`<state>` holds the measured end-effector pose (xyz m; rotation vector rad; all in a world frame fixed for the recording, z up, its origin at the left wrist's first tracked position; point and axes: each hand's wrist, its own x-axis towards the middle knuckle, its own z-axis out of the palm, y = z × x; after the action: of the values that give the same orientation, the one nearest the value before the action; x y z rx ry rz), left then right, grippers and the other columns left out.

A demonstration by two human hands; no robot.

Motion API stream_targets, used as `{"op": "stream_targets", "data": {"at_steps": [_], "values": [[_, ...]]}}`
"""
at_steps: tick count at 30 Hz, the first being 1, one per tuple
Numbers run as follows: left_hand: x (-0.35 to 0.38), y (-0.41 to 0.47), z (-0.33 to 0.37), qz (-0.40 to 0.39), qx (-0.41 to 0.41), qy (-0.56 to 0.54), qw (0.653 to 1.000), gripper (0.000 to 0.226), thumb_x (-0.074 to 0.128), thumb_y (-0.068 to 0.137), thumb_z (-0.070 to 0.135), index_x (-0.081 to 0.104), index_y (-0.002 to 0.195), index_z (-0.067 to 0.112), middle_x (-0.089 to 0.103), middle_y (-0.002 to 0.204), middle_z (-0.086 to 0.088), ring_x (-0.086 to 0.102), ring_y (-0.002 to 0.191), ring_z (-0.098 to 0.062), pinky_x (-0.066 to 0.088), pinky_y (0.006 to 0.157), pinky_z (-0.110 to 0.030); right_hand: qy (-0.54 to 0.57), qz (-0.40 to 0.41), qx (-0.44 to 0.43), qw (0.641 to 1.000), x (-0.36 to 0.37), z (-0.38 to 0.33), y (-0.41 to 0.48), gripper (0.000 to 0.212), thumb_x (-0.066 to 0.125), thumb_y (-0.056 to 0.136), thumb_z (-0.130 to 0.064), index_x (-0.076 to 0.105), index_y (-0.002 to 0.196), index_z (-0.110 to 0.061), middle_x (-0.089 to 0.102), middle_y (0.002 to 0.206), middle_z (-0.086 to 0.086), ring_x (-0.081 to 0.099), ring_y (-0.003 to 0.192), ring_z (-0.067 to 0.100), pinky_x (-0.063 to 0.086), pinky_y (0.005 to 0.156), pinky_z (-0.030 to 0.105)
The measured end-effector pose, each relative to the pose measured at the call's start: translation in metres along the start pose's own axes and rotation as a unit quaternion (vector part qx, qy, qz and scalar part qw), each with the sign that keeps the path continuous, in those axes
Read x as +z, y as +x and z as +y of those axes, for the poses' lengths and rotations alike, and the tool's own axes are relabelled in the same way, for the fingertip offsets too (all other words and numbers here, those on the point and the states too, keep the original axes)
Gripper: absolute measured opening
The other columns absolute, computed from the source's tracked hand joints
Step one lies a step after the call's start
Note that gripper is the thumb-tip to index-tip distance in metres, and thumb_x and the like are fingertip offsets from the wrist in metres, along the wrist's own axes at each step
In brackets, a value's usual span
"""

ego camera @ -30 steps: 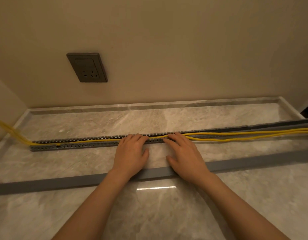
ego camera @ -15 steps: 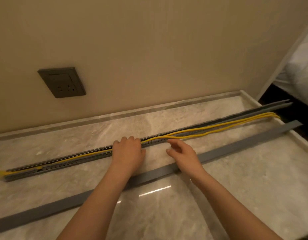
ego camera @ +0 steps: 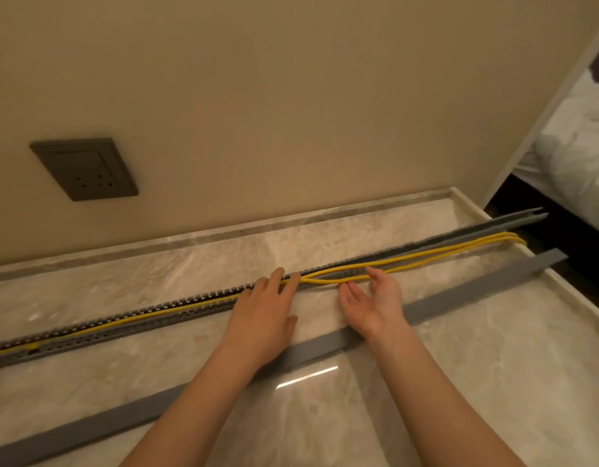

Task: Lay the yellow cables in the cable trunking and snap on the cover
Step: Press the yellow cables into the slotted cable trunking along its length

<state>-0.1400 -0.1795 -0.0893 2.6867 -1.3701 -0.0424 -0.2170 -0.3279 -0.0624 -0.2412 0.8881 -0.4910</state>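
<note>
Head camera, looking down: the beige wall (ego camera: 291, 96) rises beyond both my hands, and the marble ledge (ego camera: 459, 365) spreads beneath them, with white bedding (ego camera: 577, 156) far off past my right hand. The grey cover (ego camera: 493, 284) lies flat on the marble nearer to me than either hand. It passes under both wrists, lies apart from the trunking, and is not snapped on. The slotted grey cable trunking (ego camera: 156, 311) runs under my left fingertips and just beyond my right fingertips, reaching well out to both sides. Out past my left hand the yellow cables (ego camera: 426, 256) sit down inside the channel. Between my two hands they bulge out over the near wall, and beyond my right hand they run along the near side of the trunking to a bend at the ledge's edge. A dark wall socket (ego camera: 84, 168) sits up and away beyond my left hand. My left hand (ego camera: 262, 311) is palm down, fingers straight and slightly spread, the tips resting on the trunking and cables. My right hand (ego camera: 375, 301) is turned palm up, fingers relaxed and loosely together, its tips at the bulging cable; I cannot tell whether they touch it.
</note>
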Motion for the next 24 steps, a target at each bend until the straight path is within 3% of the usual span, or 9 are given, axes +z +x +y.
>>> {"op": "stream_targets", "data": {"at_steps": [2,7,11,13,16,18,21,24], "values": [[0.004,0.004,0.005,0.014,0.001,0.031,0.999,0.066,0.045,0.090,0.037,0.011,0.146,0.024,0.021,0.150,-0.004,0.033,0.128,-0.026,0.033,0.101,-0.040,0.025,0.016,-0.010,1.000,0.004,-0.003,0.001,0.045,0.045,0.094,-0.020,0.035,0.136,-0.012,0.033,0.145,0.016,0.038,0.130,0.027,0.033,0.107,0.032],[0.014,0.014,0.022,0.028,-0.052,0.069,0.996,0.065,0.043,0.089,0.039,0.015,0.146,0.022,0.033,0.143,-0.004,0.040,0.123,-0.026,0.029,0.103,-0.040,0.026,-0.006,-0.036,0.999,0.005,-0.009,0.009,0.042,0.042,0.094,-0.018,0.041,0.133,-0.004,0.044,0.138,0.015,0.044,0.126,0.024,0.038,0.099,0.029],[0.021,0.012,0.033,0.029,-0.096,0.073,0.992,0.065,0.045,0.088,0.037,0.020,0.145,0.020,0.036,0.141,-0.003,0.038,0.123,-0.025,0.029,0.102,-0.041,-0.062,-0.035,-0.097,0.993,-0.001,-0.011,0.018,0.026,0.038,0.096,-0.011,0.048,0.119,-0.002,0.048,0.129,0.017,0.048,0.120,0.025,0.040,0.094,0.027],[0.022,0.012,0.034,0.033,-0.104,0.065,0.992,0.061,0.046,0.087,0.036,0.024,0.143,0.021,0.038,0.140,-0.002,0.038,0.122,-0.025,0.030,0.101,-0.041,-0.094,-0.056,-0.130,0.985,-0.008,-0.009,0.023,0.035,0.039,0.096,-0.007,0.042,0.129,0.003,0.049,0.128,0.018,0.050,0.115,0.022,0.041,0.094,0.028],[0.022,0.013,0.033,0.046,-0.108,0.059,0.991,0.056,0.045,0.088,0.038,0.030,0.139,0.023,0.041,0.137,0.002,0.040,0.120,-0.023,0.030,0.099,-0.039,-0.206,-0.112,-0.199,0.952,-0.018,-0.006,0.027,0.054,0.047,0.093,-0.004,0.028,0.143,-0.003,0.048,0.131,0.011,0.047,0.120,0.015,0.042,0.095,0.024],[0.022,0.015,0.033,0.054,-0.113,0.052,0.991,0.054,0.044,0.088,0.040,0.032,0.138,0.024,0.042,0.137,0.003,0.039,0.120,-0.022,0.029,0.099,-0.038,-0.381,-0.134,-0.251,0.880,-0.025,-0.006,0.032,0.061,0.053,0.091,-0.007,0.026,0.145,-0.008,0.040,0.143,0.008,0.039,0.130,0.013,0.036,0.103,0.026],[0.022,0.015,0.032,0.057,-0.118,0.043,0.990,0.054,0.045,0.089,0.040,0.032,0.138,0.024,0.042,0.138,0.003,0.038,0.122,-0.022,0.029,0.100,-0.038,-0.629,-0.123,-0.337,0.689,-0.031,-0.012,0.034,0.067,0.058,0.089,-0.018,0.022,0.146,-0.009,0.021,0.154,0.007,0.019,0.142,0.016,0.017,0.114,0.029],[0.024,0.015,0.031,0.056,-0.115,0.042,0.991,0.054,0.045,0.089,0.040,0.031,0.139,0.025,0.042,0.137,0.003,0.037,0.122,-0.021,0.028,0.100,-0.037,-0.770,-0.150,-0.344,0.515,-0.035,-0.021,0.031,0.070,0.053,0.090,-0.031,0.017,0.147,-0.012,0.010,0.157,0.009,0.012,0.143,0.020,0.016,0.112,0.032]]}}
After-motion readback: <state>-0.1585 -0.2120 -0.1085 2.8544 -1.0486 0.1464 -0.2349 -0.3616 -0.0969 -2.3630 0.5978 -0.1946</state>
